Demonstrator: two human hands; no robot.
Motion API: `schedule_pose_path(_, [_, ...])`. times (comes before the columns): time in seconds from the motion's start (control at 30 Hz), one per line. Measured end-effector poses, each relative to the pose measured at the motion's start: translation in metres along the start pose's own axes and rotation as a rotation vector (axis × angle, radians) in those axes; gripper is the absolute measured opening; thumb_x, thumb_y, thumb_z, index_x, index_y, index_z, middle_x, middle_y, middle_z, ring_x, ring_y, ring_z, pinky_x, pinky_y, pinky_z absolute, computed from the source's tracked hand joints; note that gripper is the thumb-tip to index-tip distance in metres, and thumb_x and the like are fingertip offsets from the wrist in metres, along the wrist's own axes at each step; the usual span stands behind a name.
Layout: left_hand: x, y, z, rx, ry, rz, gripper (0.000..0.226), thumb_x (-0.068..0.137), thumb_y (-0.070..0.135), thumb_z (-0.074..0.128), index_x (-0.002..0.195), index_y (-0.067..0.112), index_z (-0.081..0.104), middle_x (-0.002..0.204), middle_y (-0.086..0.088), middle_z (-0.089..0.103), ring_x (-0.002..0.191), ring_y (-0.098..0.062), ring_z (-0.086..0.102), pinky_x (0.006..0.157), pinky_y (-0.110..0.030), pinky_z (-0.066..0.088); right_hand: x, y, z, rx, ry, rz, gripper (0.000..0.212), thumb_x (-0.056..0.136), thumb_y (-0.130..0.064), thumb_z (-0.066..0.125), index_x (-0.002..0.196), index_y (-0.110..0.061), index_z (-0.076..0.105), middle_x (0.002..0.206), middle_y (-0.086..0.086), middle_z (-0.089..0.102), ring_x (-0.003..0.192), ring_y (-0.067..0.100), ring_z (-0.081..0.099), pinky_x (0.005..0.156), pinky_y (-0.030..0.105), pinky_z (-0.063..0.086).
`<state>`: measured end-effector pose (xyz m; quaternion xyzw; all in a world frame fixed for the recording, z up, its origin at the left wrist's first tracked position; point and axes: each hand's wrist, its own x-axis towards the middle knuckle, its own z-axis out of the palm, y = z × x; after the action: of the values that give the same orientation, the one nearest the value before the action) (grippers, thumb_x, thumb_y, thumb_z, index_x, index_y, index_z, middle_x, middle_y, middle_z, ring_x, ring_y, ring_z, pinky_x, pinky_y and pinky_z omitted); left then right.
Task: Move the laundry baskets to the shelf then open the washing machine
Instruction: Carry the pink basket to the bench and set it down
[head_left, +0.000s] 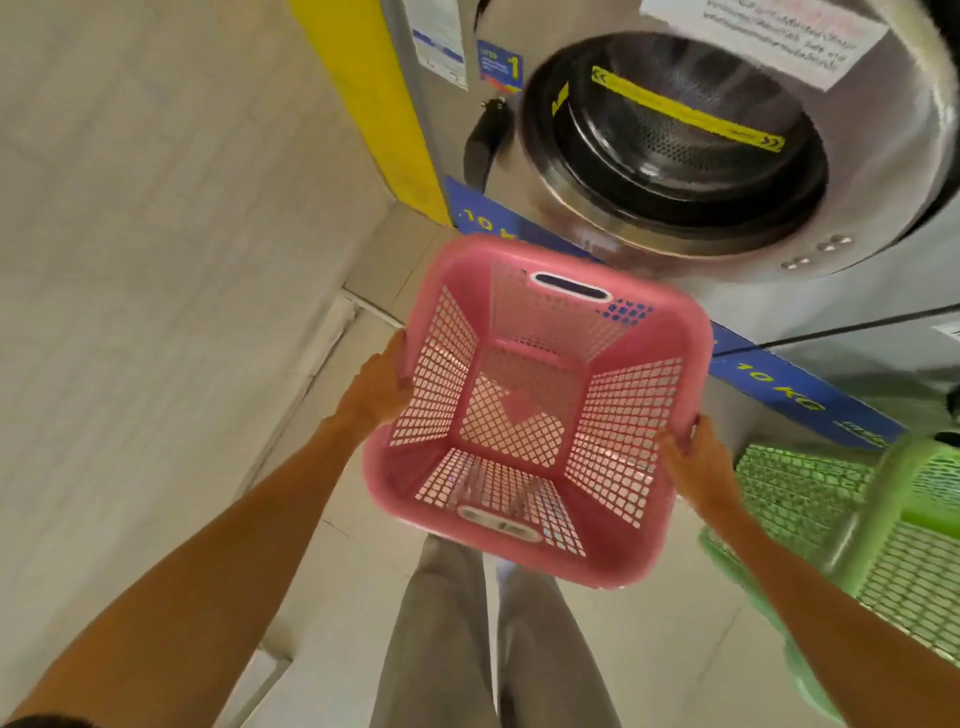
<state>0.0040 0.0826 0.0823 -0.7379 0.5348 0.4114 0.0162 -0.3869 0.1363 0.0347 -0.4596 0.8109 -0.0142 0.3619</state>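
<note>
An empty pink laundry basket (524, 410) with lattice walls hangs in the air in front of me, above my legs. My left hand (382, 387) grips its left rim and my right hand (696, 462) grips its right rim. A green laundry basket (841, 525) stands on the floor at the right, partly cut off by the frame edge. Just beyond the pink basket is the washing machine (670, 135), its round glass door closed, with a black handle (480, 140) on the door's left side. No shelf is in view.
A white wall (156, 260) runs along the left, with a yellow panel (374, 104) beside the machine. A blue strip marked 10 KG (779, 389) runs under the machine front. Pale floor tiles (649, 649) lie under my legs.
</note>
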Motion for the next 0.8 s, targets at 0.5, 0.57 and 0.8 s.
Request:
schedule_pose_path(0.5, [-0.256, -0.274, 0.039, -0.516, 0.195, -0.538, 0.081, 0.085, 0.061, 0.06, 0.148, 0.022, 0.026, 0.131, -0.008, 0.062, 0.11, -0.033, 0.064, 0.095, -0.055, 0.052, -0.123, -0.178, 0.14, -0.392, -0.386, -0.501, 0.038, 0.094, -0.033, 0.057, 0.12, -0.007, 0.046, 0.101, 0.02, 0.069, 0.086, 0.04, 0.068, 0.07, 0.037, 0.051])
schedule_pose_path(0.57, [-0.295, -0.319, 0.056, -0.568, 0.231, -0.613, 0.079, 0.083, 0.062, 0.059, 0.144, 0.017, 0.034, 0.129, -0.008, 0.061, 0.11, -0.032, 0.064, 0.094, -0.051, 0.053, -0.15, -0.202, 0.182, -0.461, -0.435, -0.579, 0.039, 0.094, -0.034, 0.055, 0.12, -0.006, 0.046, 0.1, 0.018, 0.069, 0.082, 0.037, 0.068, 0.069, 0.038, 0.054])
schedule_pose_path(0.8, [-0.395, -0.466, 0.113, -0.817, 0.383, -0.903, 0.058, 0.093, 0.036, 0.064, 0.138, 0.007, 0.042, 0.124, -0.014, 0.064, 0.106, -0.031, 0.065, 0.086, -0.047, 0.055, -0.262, -0.258, 0.344, -0.689, -0.544, -0.728, 0.044, 0.097, -0.041, 0.049, 0.122, -0.006, 0.041, 0.092, 0.009, 0.062, 0.063, 0.027, 0.064, 0.054, 0.035, 0.056])
